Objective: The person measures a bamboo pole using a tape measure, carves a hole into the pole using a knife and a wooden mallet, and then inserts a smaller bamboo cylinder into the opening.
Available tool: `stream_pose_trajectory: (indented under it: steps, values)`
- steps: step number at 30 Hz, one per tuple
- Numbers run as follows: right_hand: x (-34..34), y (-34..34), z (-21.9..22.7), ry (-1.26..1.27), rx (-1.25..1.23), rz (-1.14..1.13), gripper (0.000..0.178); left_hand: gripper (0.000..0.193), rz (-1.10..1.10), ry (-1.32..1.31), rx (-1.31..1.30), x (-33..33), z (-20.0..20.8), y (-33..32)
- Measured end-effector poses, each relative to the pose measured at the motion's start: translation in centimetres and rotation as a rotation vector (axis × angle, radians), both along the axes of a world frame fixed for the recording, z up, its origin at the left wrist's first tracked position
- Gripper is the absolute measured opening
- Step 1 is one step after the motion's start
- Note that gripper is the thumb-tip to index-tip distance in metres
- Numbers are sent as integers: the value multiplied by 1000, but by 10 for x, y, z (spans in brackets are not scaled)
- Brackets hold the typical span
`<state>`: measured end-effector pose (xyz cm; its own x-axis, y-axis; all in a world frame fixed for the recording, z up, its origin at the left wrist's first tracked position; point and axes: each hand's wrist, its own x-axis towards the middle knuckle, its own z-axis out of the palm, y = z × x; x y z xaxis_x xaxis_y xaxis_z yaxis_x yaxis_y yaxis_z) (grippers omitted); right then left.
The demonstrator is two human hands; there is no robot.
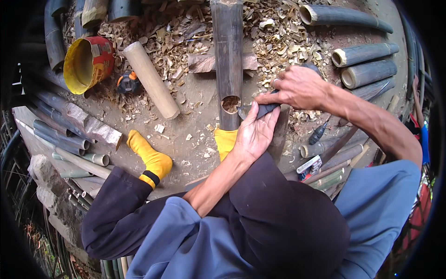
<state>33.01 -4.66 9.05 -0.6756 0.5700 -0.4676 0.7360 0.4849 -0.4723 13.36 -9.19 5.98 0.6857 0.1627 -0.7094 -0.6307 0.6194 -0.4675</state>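
A dark bamboo pole (227, 56) runs from the far edge toward me, with a round opening (230, 104) cut in its upper side near its close end. At that opening is the tip of a dark knife (265, 109). My right hand (299, 88), a ring on one finger, is closed around the knife from above. With the palm turned up, my left hand (255, 132) grips the knife's blade part from the near side; its fingertips are partly hidden. My yellow-socked foot (225, 141) is at the pole's near end.
Under the pole lies a wooden block (201, 63). Bamboo shavings (288, 42) cover the far ground. At left are a red-yellow bucket (100, 58), a tape measure (127, 82) and a pale bamboo length (151, 79). Cut bamboo tubes (367, 53) lie at right, near a black-handled tool (318, 133).
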Motion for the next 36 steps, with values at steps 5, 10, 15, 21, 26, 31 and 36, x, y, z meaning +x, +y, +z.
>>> stream_pose_trajectory:
  steps: [5,10,15,21,26,31,36]
  values:
    - [-3,-7,-7,20,-253,-81,61,32,-239,231,-121,1,19,20]
    - [-22,-56,-12,172,-377,-433,75,31,-607,314,35,-7,29,36]
    - [-65,-90,-7,212,-610,-791,69,28,-931,307,176,-23,19,46]
    - [-146,-118,-2,445,-634,-1338,65,31,-1624,263,387,-44,-1,69]
    - [-179,-112,6,501,-651,-1556,59,35,-1795,291,541,-47,4,80]
    - [-131,-128,3,29,-78,-1319,51,38,-1717,178,804,-15,20,68]
    - [-65,-62,6,-217,252,-587,32,28,-494,142,473,-28,-12,21]
